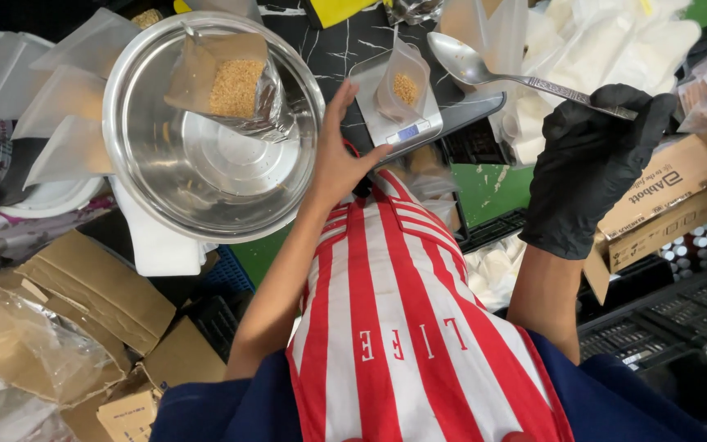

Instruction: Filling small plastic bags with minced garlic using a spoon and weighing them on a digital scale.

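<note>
My bare left hand [339, 151] rests flat beside a small digital scale [407, 127], its fingers apart and holding nothing. On the scale stands a small clear pouch [403, 82] with some tan grain in it. My right hand [595, 164], in a black glove, grips the handle of a metal spoon [468, 64]; its empty bowl hovers just right of the pouch. Left of the scale sits a large steel bowl [206, 176] holding an open bag of the same tan grain [235, 82].
Stacked clear pouches [67, 90] lie left of the bowl. Cardboard boxes [673, 196] stand at the right, with flattened cardboard [83, 295] at lower left. White bags [607, 41] pile up behind the spoon. Black crates [673, 319] sit at lower right.
</note>
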